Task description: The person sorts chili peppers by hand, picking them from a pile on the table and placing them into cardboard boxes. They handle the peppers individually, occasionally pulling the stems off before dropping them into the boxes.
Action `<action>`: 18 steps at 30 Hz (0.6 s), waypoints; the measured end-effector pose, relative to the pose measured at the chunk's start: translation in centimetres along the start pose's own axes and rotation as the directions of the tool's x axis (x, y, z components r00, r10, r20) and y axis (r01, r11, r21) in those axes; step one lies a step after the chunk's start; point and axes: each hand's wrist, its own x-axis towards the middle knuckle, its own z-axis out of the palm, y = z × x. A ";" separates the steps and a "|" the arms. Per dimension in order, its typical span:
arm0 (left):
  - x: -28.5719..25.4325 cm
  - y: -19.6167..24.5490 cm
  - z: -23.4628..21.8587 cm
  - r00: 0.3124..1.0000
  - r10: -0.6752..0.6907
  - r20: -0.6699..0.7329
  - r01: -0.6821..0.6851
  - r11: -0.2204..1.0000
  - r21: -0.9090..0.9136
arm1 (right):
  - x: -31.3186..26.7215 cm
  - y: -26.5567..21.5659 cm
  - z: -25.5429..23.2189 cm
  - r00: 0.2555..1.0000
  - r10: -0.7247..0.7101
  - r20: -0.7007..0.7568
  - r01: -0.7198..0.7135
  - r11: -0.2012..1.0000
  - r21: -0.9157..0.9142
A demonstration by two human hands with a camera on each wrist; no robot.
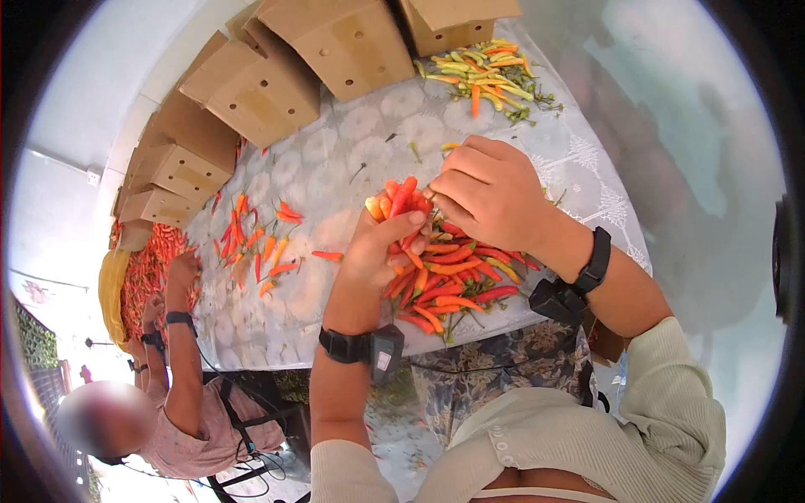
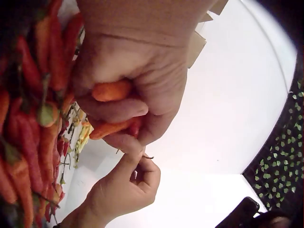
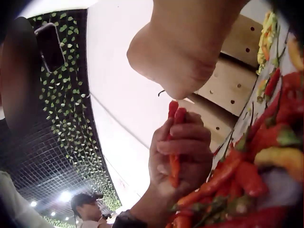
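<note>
In the head view my left hand (image 1: 371, 251) grips several red and orange peppers (image 1: 404, 194), its fingers curled round them. My right hand (image 1: 490, 189) is at the top ends of these peppers, thumb and fingers pinched together. A thin dark stem (image 3: 161, 93) sticks out by the right fingertips in the right wrist view. The left wrist view shows the left hand (image 2: 137, 80) around orange peppers (image 2: 112, 90), with the right hand (image 2: 126, 190) close against it. Below both hands lies a pile of red and orange peppers with green stems (image 1: 453, 268).
Cardboard boxes (image 1: 344, 50) line the table's far side. Yellow-green peppers (image 1: 482, 71) lie at the back right, loose peppers (image 1: 268, 247) at the left on the patterned tablecloth (image 1: 293, 176). Another person (image 1: 210, 419) reaches into a large red pepper heap (image 1: 149, 268) at far left.
</note>
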 end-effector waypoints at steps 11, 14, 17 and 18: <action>0.1 0.2 -2.2 0.995 0.077 -0.065 -0.093 0.951 -0.296 | -2.2 6.5 -2.7 0.925 0.379 -0.005 -0.351 0.852 -0.389; 0.3 0.0 -2.9 0.992 0.128 -0.014 -0.123 0.915 -0.383 | -1.0 4.9 -3.3 0.800 0.429 0.420 -0.458 0.888 -0.036; 0.3 0.0 -3.4 0.989 0.147 -0.009 -0.136 0.885 -0.445 | -0.7 2.7 -2.1 0.698 0.281 0.659 -0.448 0.889 0.095; 0.2 0.1 -3.4 0.990 0.143 -0.020 -0.136 0.876 -0.463 | -1.0 2.2 -1.6 0.688 0.228 0.689 -0.403 0.909 0.102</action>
